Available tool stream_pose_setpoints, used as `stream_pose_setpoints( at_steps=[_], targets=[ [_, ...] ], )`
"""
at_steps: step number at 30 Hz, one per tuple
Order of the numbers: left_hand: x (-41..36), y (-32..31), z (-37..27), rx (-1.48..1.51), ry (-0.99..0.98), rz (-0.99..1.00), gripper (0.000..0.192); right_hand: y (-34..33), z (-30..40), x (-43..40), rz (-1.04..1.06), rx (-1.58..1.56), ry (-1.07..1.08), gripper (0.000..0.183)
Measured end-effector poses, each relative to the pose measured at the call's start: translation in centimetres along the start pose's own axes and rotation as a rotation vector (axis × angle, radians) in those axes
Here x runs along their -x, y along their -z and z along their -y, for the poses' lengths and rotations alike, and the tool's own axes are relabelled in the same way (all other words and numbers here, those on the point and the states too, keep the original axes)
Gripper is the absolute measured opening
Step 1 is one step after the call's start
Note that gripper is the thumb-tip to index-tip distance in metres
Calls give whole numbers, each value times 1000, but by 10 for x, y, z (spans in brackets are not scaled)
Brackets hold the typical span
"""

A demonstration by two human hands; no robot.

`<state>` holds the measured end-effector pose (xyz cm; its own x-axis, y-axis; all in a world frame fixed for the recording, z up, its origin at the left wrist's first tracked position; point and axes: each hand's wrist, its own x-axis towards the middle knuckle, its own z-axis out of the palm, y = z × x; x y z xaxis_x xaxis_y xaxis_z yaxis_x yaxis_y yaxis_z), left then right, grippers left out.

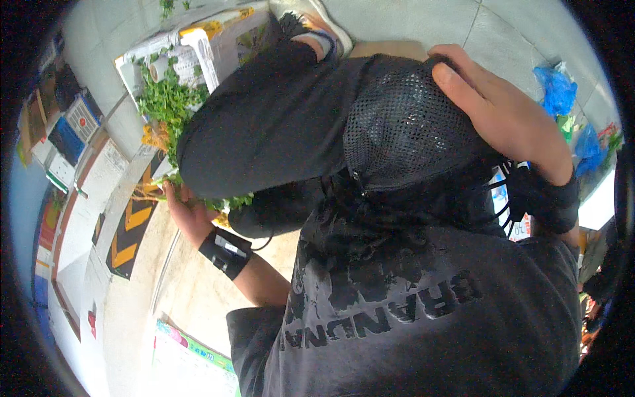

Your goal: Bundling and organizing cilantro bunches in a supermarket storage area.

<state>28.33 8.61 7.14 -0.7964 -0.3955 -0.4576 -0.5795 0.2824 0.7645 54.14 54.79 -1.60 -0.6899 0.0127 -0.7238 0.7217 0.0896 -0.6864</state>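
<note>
My left hand [191,213] is beside my bent knee at the left, its fingers curled around a bunch of leafy greens [238,201]. Pale stems stick out past the fingertips; the knee hides part of the bunch. Beyond it, more loose greens [173,101] fill an open white foam box [212,54] patched with yellow tape. My right hand [476,89] lies over the far edge of a black mesh panel [407,124] on my lap. Dark fabric shows between its thumb and fingers, but whether they grip it is unclear. Both wrists wear black bands.
Crumpled blue plastic bags [558,89] lie on the tiled floor at the right. A black-and-yellow striped strip [129,223] runs along the left. A printed green-and-white carton or sheet [198,364] is at lower left. My shoe [330,25] stands beside the foam box.
</note>
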Motion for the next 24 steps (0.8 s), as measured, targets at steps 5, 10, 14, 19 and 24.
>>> stream_pose_setpoints(
  at_steps=[5, 10, 14, 19, 24],
  targets=[
    [7, -6, -2, -102, -65, 38, 21, 1, 7, 4, 24, 98, -20, 45],
    [8, -24, -2, -39, -2, 126, 37, 10, 3, 11, 11, 121, -10, 47],
    [19, -35, -5, -127, 25, 155, 56, 20, -4, 13, 93, 49, -16, 49],
    [22, -47, -8, -118, 46, 133, 55, 25, -11, 12, 74, 90, 47, 48],
    [30, -56, -11, -31, 136, 156, 58, 27, -4, 11, 89, 92, -70, 48]
  ],
)
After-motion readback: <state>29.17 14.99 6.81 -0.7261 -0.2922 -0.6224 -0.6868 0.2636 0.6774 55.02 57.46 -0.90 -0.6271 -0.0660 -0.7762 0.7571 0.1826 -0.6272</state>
